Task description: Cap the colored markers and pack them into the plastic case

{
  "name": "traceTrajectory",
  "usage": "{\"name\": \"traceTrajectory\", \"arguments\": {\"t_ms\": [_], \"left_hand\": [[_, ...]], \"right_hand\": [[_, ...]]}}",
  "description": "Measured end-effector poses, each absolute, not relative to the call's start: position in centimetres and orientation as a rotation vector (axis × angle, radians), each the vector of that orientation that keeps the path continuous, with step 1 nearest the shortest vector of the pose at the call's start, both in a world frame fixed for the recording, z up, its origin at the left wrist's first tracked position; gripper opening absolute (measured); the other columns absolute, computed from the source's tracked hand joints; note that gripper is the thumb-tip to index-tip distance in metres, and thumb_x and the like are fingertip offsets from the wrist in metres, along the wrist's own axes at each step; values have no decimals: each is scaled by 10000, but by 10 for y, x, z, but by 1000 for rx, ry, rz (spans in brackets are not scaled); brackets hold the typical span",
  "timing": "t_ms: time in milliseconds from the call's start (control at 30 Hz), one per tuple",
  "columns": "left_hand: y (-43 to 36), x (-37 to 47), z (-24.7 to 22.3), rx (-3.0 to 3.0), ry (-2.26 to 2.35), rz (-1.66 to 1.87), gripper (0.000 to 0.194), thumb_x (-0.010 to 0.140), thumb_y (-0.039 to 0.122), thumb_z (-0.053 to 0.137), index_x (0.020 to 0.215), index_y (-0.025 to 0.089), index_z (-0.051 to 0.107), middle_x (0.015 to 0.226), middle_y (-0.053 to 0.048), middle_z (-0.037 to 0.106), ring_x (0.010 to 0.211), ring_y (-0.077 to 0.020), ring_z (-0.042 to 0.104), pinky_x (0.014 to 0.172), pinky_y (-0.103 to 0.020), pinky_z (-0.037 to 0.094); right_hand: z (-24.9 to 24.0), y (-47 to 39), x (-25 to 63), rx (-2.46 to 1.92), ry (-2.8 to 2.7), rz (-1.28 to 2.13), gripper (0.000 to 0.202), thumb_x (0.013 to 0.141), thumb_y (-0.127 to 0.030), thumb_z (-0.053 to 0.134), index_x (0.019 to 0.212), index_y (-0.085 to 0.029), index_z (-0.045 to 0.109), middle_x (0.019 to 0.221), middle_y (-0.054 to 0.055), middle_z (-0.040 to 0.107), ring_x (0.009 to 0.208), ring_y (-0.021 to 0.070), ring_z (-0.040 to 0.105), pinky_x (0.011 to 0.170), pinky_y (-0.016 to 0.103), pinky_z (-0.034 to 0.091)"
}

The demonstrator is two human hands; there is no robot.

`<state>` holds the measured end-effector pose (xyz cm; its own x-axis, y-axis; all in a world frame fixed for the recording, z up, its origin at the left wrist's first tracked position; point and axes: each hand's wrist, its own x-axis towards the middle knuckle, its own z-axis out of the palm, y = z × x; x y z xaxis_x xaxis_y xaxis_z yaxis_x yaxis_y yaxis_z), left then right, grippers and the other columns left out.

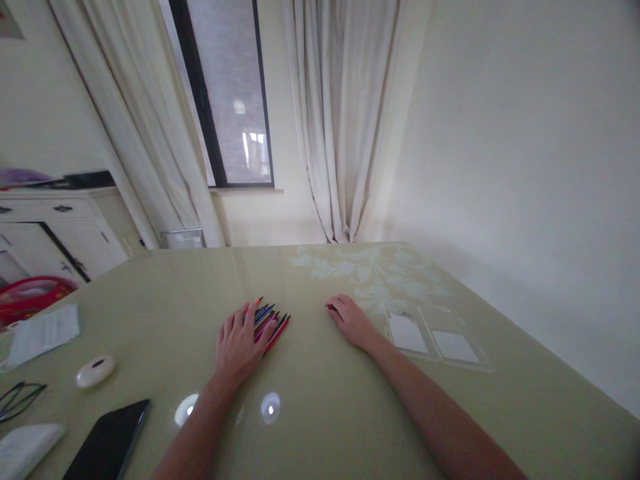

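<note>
My left hand (239, 343) lies over a bunch of coloured pencils (265, 322) on the table. Its fingers and thumb curve round the two sides of the bunch. The pencils point away to the upper right, their dark tips showing past the fingers; a red one lies along the right side. To the right, my right hand (350, 319) rests on the tabletop with its fingers closed. A small red and dark end (331, 307) shows at its fingertips; the rest is hidden, and I cannot tell its kind.
A clear plastic case (424, 353) with white cards lies right of my right hand. On the left of the table (320, 413) are a black phone (107, 440), a white oval case (95, 371), a face mask (43, 335) and a white block (27, 448). A wall borders the right edge.
</note>
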<state>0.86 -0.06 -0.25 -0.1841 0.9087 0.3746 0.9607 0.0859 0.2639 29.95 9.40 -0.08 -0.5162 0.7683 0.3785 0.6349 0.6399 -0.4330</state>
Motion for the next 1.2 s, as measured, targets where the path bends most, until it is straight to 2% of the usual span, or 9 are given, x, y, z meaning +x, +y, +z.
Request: {"name": "traceTrajectory", "arguments": {"t_ms": [233, 300, 367, 433, 533, 667, 867, 1067, 1200], "left_hand": [[-5, 14, 3, -1941, -2158, -734, 541, 1040, 519, 362, 1478, 249, 529, 1460, -107, 587, 1302, -312, 515, 1109, -498, 389], [-4, 15, 4, -1938, -2118, -742, 511, 1038, 508, 375, 1437, 255, 570, 1454, -102, 595, 1296, -312, 520, 1108, -496, 392], [-3, 17, 3, -1937, -2068, -751, 493, 1033, 503, 395, 1402, 248, 600, 1448, -104, 600, 1288, -318, 525, 1113, -500, 390], [-3, 22, 3, -1963, -1996, -755, 486, 1026, 505, 424, 1370, 227, 625, 1438, -116, 607, 1295, -328, 523, 1126, -505, 382], [-5, 39, 2, -2099, -1835, -736, 457, 1026, 469, 458, 1346, 199, 643, 1414, -132, 629, 1324, -322, 519, 1170, -498, 345], [-12, 78, -3, -2378, -1609, -634, 496, 1013, 452, 501, 1443, 214, 569, 1474, -124, 601, 1383, -300, 508, 1226, -514, 289], [-13, 102, -15, -2510, -1681, -576, 517, 1033, 410, 460, 1473, 148, 533, 1513, -157, 569, 1403, -309, 517, 1177, -521, 400], [-8, 97, -21, -2723, -1545, -649, 608, 1034, 407, 467, 1590, 185, 359, 1651, -136, 389, 1499, -276, 410, 1194, -455, 411], [-9, 98, -22, -2795, -1490, -611, 665, 1023, 519, 470, 1593, 193, 361, 1673, -132, 344, 1541, -282, 331, 1230, -470, 355]], "right_hand": [[-3, 101, 306, -1098, -2065, 470, 337, 1085, -351, 386, 1179, -213, 678, 1125, 89, 722, 1051, 217, 665, 960, 355, 500], [-4, 99, 306, -1121, -2119, 420, 343, 1048, -431, 496, 1251, -210, 664, 1206, 110, 708, 1120, 242, 647, 1003, 383, 482], [-4, 95, 302, -1089, -2251, 376, 450, 955, -494, 664, 1299, -204, 652, 1275, 127, 685, 1183, 274, 615, 1049, 413, 454], [-4, 90, 295, -1049, -2350, 361, 447, 915, -467, 733, 1267, -199, 676, 1254, 122, 692, 1178, 278, 607, 1052, 418, 449], [-6, 85, 283, -1041, -2346, 366, 211, 999, -309, 629, 1159, -205, 720, 1162, 104, 712, 1131, 247, 617, 1030, 391, 462], [-8, 87, 276, -1006, -2238, 460, 259, 1064, -263, 478, 1150, -217, 718, 1122, 90, 722, 1097, 220, 637, 1016, 360, 477], [-9, 96, 285, -1133, -1891, 411, 365, 1082, -394, 386, 1123, -201, 693, 1095, 110, 717, 1075, 237, 636, 1010, 381, 475], [-15, 97, 267, -1163, -1824, 572, 443, 1057, -521, 386, 1112, -195, 681, 1093, 123, 699, 1077, 254, 639, 990, 389, 482], [-13, 88, 248, -1027, -1726, 677, 453, 1044, -560, 404, 1158, -215, 674, 1157, 117, 688, 1093, 244, 646, 1000, 379, 489]]}}
